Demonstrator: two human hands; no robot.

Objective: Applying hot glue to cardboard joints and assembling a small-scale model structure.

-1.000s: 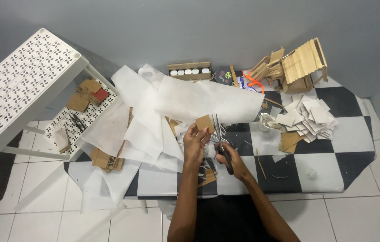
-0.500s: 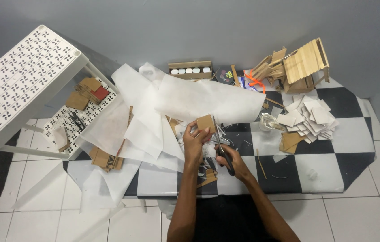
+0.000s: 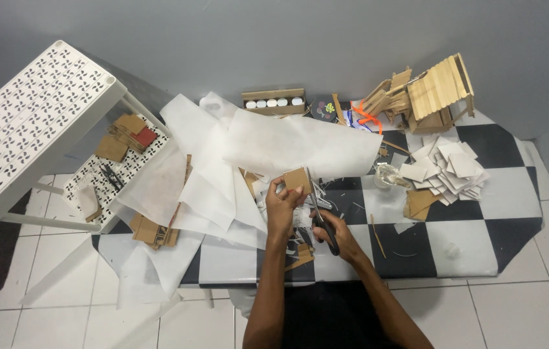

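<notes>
While the left hand (image 3: 281, 201) pinches a small cardboard square (image 3: 297, 178) upright above the checkered mat (image 3: 481, 213), the right hand (image 3: 334, 231) is closed through the handles of black scissors (image 3: 322, 216), whose blades reach up along the card's right edge. By the look of it the cutting is well under way: a heap of cut pieces (image 3: 446, 169) lies at the right of the mat, and a stick house (image 3: 431, 95) stands near the wall (roof already on). Much seems left, though; brown cardboard (image 3: 153, 230) sits under the loose white paper (image 3: 223, 168) at the left, more rests on the shelf (image 3: 126, 134), and scraps litter the mat under the hands.
</notes>
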